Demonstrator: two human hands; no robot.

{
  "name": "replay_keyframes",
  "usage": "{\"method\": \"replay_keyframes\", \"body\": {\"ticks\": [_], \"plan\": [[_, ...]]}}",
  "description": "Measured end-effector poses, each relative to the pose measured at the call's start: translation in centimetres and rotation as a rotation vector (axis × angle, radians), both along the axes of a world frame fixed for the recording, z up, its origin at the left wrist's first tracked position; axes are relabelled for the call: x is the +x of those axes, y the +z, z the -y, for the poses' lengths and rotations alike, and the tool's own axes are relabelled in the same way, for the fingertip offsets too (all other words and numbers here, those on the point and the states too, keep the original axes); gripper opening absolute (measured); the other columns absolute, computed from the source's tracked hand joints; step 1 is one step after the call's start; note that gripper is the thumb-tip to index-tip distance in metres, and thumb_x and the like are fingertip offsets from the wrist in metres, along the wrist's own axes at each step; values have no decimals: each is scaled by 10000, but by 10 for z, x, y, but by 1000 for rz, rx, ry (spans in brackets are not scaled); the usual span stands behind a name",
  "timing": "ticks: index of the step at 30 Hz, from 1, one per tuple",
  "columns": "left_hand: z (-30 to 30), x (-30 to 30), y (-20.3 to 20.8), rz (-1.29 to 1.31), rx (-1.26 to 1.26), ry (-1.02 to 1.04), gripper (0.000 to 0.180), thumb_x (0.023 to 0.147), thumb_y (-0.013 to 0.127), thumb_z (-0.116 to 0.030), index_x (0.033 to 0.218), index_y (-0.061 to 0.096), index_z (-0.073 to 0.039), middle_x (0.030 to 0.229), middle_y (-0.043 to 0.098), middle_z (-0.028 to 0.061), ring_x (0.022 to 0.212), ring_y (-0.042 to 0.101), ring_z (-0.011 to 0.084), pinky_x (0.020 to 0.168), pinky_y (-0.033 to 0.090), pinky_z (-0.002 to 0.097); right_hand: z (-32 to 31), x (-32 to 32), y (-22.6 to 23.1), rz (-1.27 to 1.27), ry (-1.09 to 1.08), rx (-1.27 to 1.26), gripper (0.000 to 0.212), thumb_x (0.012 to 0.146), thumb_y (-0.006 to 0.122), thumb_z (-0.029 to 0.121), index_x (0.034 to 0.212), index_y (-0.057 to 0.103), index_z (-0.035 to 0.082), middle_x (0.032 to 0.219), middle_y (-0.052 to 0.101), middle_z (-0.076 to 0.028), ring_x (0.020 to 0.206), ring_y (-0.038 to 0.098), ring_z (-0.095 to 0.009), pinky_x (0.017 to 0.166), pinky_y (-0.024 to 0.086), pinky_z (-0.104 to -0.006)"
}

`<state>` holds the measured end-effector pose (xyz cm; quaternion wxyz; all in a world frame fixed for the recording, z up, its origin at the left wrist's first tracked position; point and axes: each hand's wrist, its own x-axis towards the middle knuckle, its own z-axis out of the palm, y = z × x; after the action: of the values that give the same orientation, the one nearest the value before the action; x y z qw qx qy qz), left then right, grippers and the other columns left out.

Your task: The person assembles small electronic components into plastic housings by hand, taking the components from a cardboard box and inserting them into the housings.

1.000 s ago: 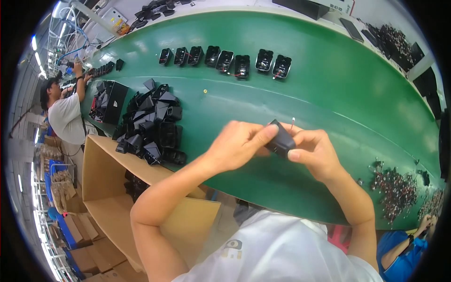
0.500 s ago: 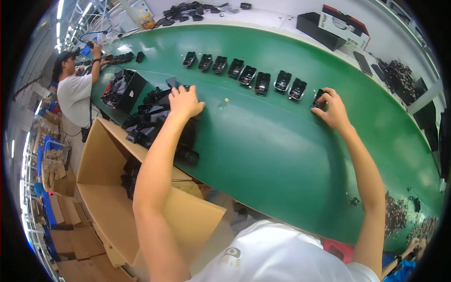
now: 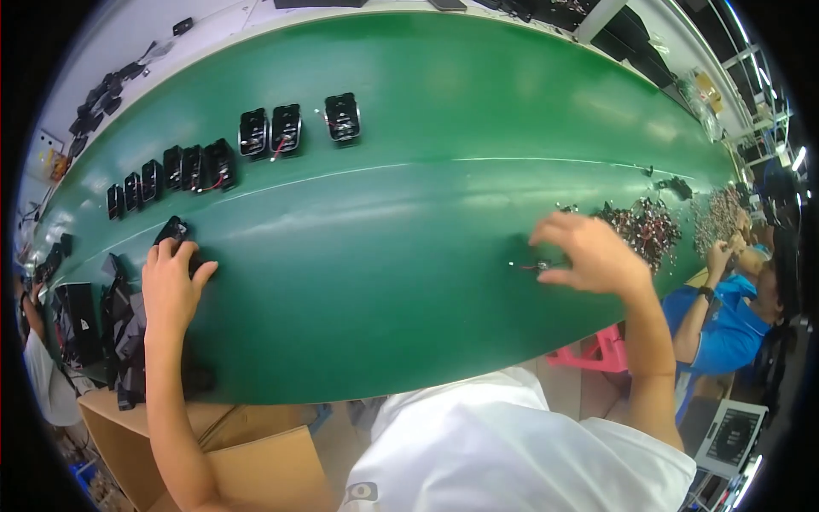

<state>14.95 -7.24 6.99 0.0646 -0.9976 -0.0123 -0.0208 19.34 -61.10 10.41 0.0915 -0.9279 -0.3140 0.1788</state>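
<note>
On the left of the green table [image 3: 384, 324], my left hand [image 3: 173, 286] has its fingers curled round a black plastic housing [image 3: 173, 229]. It is beside a heap of black housings [image 3: 128, 328]. Over to the right, my right hand [image 3: 593, 254] has thumb and fingers apart above a small part with a thin wire [image 3: 543, 266], which lies on the table between them. A pile of small wired parts [image 3: 644, 230] is just beyond that hand. Several black housings stand in a row along the far side, the rightmost housing [image 3: 342, 118] set slightly apart; red wires show in some.
An open cardboard box [image 3: 264, 465] stands below the table's near left edge. At the right, a person in blue [image 3: 734, 316] works by another pile of small parts [image 3: 715, 218]. A pink stool [image 3: 597, 352] is under the near right edge. Another person [image 3: 43, 375] is at far left.
The view has swung to the right. My right hand has let go of the housing at the row's end and moved to the small parts. My left hand now holds a housing beside the heap.
</note>
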Motion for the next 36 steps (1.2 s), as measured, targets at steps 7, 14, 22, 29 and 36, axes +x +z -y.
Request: {"method": "replay_keyframes", "body": {"ticks": [7, 14, 22, 29, 36], "plan": [[34, -2, -6, 179, -73, -309, 273, 803, 781, -236, 765, 669, 10, 1265, 606, 180, 1281, 502, 392, 983, 445, 472, -7, -33, -39, 50, -222, 294, 236, 780, 773, -2, 984, 657, 22, 961, 646, -104, 719, 689, -226, 675, 555, -338], [96, -13, 15, -357, -1424, 176, 368, 1072, 478, -343, 897, 539, -26, 827, 691, 166, 675, 696, 250, 601, 558, 334, -62, -22, -50, -186, -207, 811, 116, 811, 722, -74, 903, 682, -15, 1013, 693, -125, 813, 702, -197, 763, 584, -303], [118, -24, 1, -997, -1625, 336, 399, 1025, 565, -334, 1315, 473, -77, 1078, 659, 140, 814, 707, 228, 683, 588, 327, -134, -24, -26, -234, 104, 1126, 171, 773, 746, -91, 899, 742, 25, 988, 680, -130, 887, 710, -230, 783, 601, -322], [129, -28, 17, -900, -1628, -322, 846, 854, 779, -190, 1535, 291, -73, 1368, 500, 118, 1214, 551, 205, 1000, 472, 343, -169, -26, -26, 42, 291, 1022, 224, 718, 790, -75, 896, 725, 44, 980, 730, -91, 817, 713, -242, 708, 593, -312], [125, -26, 46, -845, -1430, -246, 895, 756, 753, -149, 1522, 293, -95, 1190, 619, 139, 1032, 617, 221, 900, 517, 355, -178, -14, -15, 79, 316, 1077, 269, 688, 800, -85, 904, 720, 55, 940, 740, -82, 803, 707, -244, 680, 577, -315]]}}
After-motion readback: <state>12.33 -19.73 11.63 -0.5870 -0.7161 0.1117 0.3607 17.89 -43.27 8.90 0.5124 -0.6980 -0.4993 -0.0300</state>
